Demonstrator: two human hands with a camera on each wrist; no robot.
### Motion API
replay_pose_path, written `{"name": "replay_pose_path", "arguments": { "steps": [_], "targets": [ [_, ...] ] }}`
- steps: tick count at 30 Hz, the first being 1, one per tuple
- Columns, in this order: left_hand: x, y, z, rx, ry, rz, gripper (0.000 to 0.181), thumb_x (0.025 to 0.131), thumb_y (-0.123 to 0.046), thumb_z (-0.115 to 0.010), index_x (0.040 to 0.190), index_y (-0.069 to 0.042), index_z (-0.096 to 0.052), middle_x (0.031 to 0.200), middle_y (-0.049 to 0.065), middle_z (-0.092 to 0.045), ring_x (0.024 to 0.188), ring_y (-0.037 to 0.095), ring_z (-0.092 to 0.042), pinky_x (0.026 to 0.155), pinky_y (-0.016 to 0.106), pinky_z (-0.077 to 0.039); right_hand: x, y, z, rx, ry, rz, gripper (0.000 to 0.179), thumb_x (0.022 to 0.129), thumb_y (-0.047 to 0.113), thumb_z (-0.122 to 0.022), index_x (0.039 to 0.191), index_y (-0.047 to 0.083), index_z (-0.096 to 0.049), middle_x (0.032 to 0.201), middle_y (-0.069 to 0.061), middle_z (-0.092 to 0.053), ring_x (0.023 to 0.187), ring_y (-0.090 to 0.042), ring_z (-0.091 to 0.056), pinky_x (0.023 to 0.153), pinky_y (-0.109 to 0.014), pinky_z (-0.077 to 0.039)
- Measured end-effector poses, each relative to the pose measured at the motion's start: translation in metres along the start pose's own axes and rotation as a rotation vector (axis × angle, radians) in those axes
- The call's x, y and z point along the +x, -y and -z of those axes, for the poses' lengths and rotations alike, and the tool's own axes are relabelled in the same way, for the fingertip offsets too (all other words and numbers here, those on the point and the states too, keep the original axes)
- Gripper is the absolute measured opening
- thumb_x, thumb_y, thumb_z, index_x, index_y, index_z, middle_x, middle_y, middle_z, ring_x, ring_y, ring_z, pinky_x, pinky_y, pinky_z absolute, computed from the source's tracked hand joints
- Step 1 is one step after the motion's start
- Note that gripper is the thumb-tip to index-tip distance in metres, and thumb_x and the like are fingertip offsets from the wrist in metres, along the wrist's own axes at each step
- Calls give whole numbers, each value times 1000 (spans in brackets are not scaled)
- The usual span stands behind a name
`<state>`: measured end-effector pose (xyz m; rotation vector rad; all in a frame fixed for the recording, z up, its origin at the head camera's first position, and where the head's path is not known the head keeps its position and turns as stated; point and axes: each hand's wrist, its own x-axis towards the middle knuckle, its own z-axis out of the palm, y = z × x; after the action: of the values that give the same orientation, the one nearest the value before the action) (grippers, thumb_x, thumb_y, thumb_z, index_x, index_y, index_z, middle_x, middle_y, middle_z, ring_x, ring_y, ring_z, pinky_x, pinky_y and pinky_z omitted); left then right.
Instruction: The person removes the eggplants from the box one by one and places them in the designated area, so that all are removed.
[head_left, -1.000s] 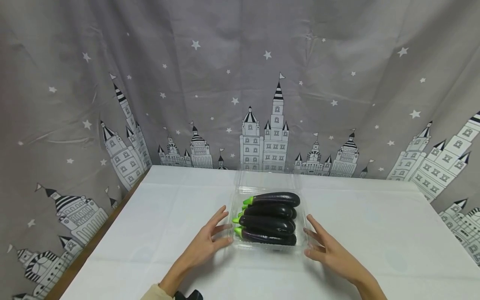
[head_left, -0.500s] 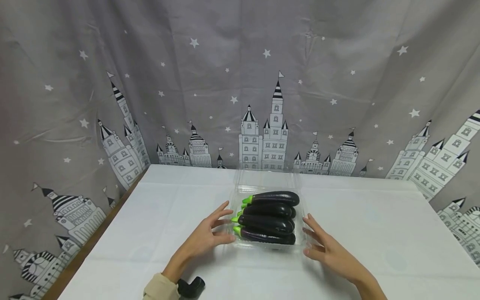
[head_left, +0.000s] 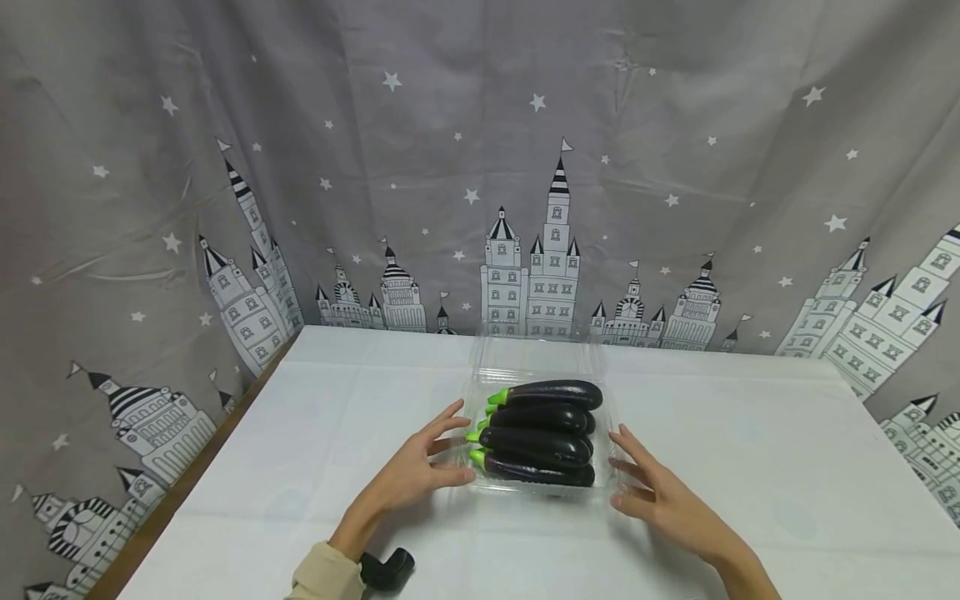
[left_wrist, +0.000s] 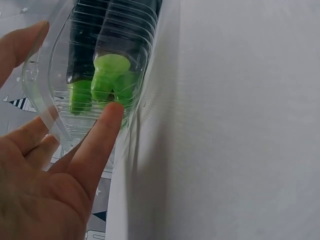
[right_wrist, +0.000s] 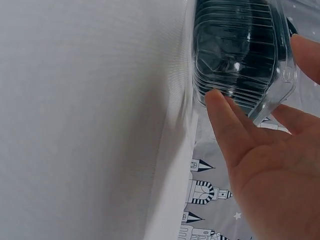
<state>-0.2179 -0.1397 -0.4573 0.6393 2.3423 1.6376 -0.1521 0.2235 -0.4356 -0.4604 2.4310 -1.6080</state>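
Note:
A clear plastic clamshell box point(head_left: 604, 429) sits on the white-covered table, its lid point(head_left: 536, 357) tipped back behind it. Inside lie several dark purple eggplants point(head_left: 536, 446) stacked crosswise, green caps point(left_wrist: 112, 75) toward the left. At the box's left side my left hand point(head_left: 411, 473) rests with fingers extended; in the left wrist view a fingertip point(left_wrist: 116, 111) lies right at the ribbed wall and the thumb by the rim. My right hand point(head_left: 671, 504) mirrors it on the right side, a straight fingertip point(right_wrist: 215, 97) against the wall's lower edge.
A black curved device point(head_left: 388, 571) is by the left wrist, beside a beige sleeve point(head_left: 326, 573). Behind the table hangs a grey curtain point(head_left: 420, 167) printed with castles and stars. The table's wooden edge point(head_left: 202, 471) shows at left.
My left hand has edged slightly right and forward along the box's side. The right hand and the eggplants have hardly moved; the head view has shifted a little.

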Motion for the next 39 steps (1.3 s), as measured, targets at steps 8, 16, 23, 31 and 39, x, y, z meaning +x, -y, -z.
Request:
{"name": "replay_pose_path", "arguments": {
  "steps": [8, 16, 23, 31, 39],
  "targets": [
    [0, -1, 1, -18, 3, -2, 69, 83, -19, -79, 143, -3, -47, 164, 4, -17, 134, 44, -40, 103, 57, -41, 7, 10, 1, -98, -175, 19, 60, 94, 15, -66, 147, -1, -41, 157, -24, -26, 141, -45, -27, 108, -50, -34],
    [-1, -7, 0, -12, 6, 7, 71, 84, -18, -78, 144, -3, -45, 164, 4, -15, 135, 45, -38, 104, 59, -38, 21, 25, 11, -174, -301, 149, 44, 94, 10, -65, 134, -4, -54, 147, -22, -44, 139, -39, -34, 110, -27, -32],
    [3, -7, 2, -18, 7, -5, 71, 85, -17, -78, 145, -3, -44, 164, 4, -14, 135, 43, -39, 102, 56, -43, 59, 45, 22, -241, -299, 222, 42, 94, 11, -64, 133, -4, -56, 142, -22, -50, 136, -39, -39, 111, -54, -32],
    [0, -5, 2, -34, 17, -6, 73, 84, -18, -78, 146, -1, -42, 164, 6, -13, 135, 45, -38, 102, 55, -43, 103, 50, 20, -300, -191, 205, 40, 93, 12, -65, 130, -3, -60, 137, -22, -55, 132, -40, -44, 109, -58, -33],
    [-1, -5, 0, -44, 21, -11, 73, 84, -19, -79, 145, -1, -43, 164, 6, -13, 135, 45, -38, 101, 53, -44, 122, 42, 14, -316, -139, 161, 38, 93, 13, -66, 127, -2, -62, 135, -21, -57, 130, -39, -46, 106, -55, -38]
  ]
}}
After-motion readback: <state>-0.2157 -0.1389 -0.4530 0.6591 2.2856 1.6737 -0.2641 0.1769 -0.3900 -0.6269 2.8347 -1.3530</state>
